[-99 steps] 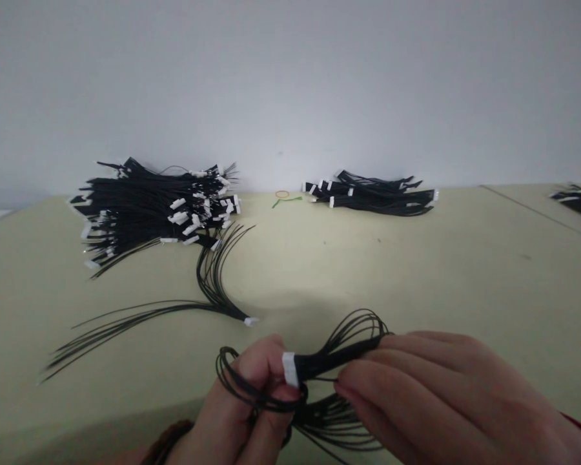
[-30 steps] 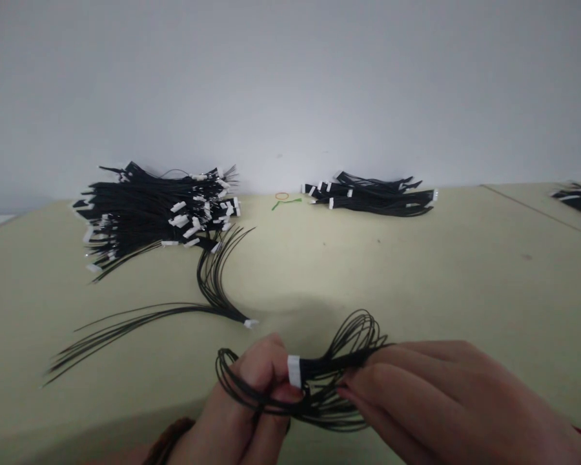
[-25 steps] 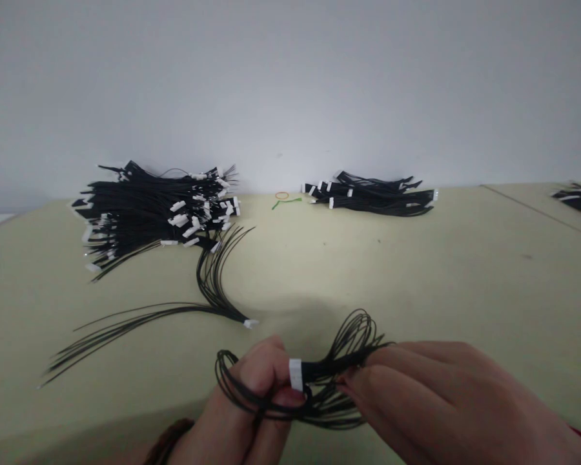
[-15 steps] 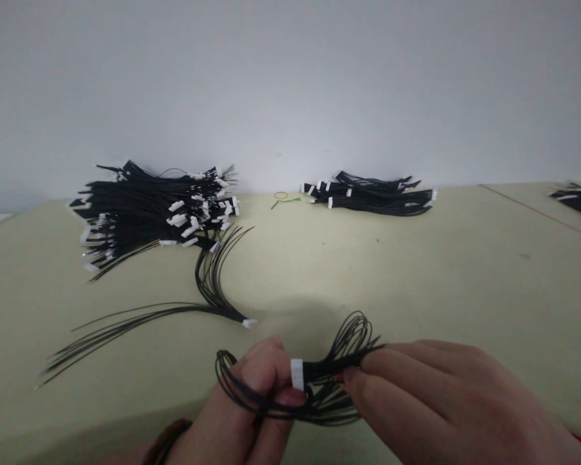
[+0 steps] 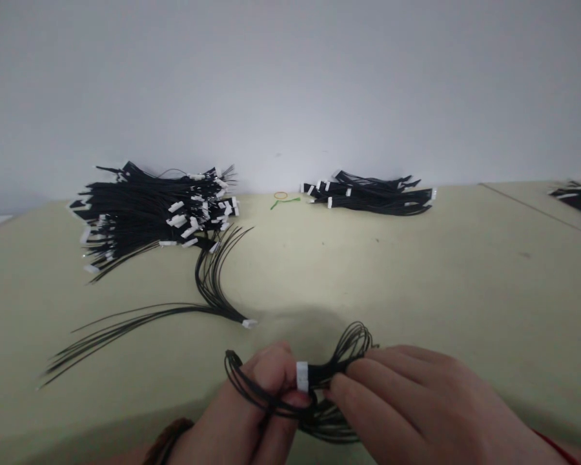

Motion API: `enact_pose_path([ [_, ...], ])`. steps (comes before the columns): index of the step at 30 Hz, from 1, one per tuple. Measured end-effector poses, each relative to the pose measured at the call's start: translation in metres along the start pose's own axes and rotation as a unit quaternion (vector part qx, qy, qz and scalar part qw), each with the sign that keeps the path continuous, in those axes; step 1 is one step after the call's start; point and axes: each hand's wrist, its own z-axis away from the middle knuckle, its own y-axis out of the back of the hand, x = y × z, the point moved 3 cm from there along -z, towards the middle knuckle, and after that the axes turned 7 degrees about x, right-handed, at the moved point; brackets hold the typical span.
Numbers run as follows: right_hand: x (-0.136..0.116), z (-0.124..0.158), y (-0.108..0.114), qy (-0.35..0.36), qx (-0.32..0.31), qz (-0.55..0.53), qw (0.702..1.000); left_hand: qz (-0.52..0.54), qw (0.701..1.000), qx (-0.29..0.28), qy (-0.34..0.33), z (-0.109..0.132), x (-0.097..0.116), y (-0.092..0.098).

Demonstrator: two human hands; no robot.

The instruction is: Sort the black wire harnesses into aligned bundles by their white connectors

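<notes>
Both hands are down by the near edge of the counter [image 5: 465, 278], about the middle, working on one wire harness [image 5: 351, 339]. The left hand [image 5: 252, 407] has a closed grip, thumb and forefinger pinched on the white connector [image 5: 302, 376], with a few black loops draped round the fingers. The right hand [image 5: 416, 407] has its grip closed too, fingertips pinching the wires just right of the connector, where the loops fan upward.

Looks to me like the strands are being gathered into a coil. I'd treat the connector as the fixed point, make the loops even with the right hand, and not yank, since thin strands like these probably kink or spring apart. The loop poking out left of the left hand looks slack, so I'd tuck it in before easing off.

There's plenty of room to move. The open stretch runs right of the hands and up toward the far edge. A loose harness [image 5: 208, 284] lies spread out toward the left, with its connector end near the left hand but not touching it. The big pile [image 5: 150, 210] sits at the far left corner and a smaller pile [image 5: 372, 195] along the far edge. A rubber band [image 5: 281, 194] and a green tie [image 5: 285, 202] lie between the two piles. Another pile [image 5: 578, 197] sits at the right edge. The near edge is close under the wrists, so I'd watch the low loops there.
</notes>
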Motion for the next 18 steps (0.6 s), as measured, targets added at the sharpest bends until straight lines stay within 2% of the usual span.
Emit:
enact_pose_path([
  [3,0.000,-0.002,-0.003,-0.025,-0.007,-0.012,1.000,0.006,1.000,0.001,0.000,-0.003,0.003,-0.001],
  [6,0.002,-0.002,-0.006,-0.042,0.019,-0.018,0.999,0.020,0.999,-0.002,0.041,-0.005,-0.003,-0.002],
  [10,0.007,-0.002,-0.001,-0.030,0.028,-0.024,0.999,0.055,0.995,0.005,0.089,-0.006,-0.012,-0.004],
  [12,0.013,-0.004,0.005,-0.072,0.035,-0.041,0.996,0.052,0.995,0.001,0.079,-0.007,-0.011,-0.005],
  [14,0.021,-0.006,0.009,-0.144,0.027,-0.109,0.983,0.019,0.998,0.002,0.061,-0.011,-0.008,-0.004],
  [16,0.030,-0.008,0.008,-0.190,-0.019,-0.198,0.962,-0.037,0.999,-0.002,0.038,-0.015,0.000,0.000],
  [18,0.041,-0.009,0.008,-0.196,-0.055,-0.256,0.945,-0.129,0.992,-0.012,-0.009,-0.018,0.014,0.010],
])
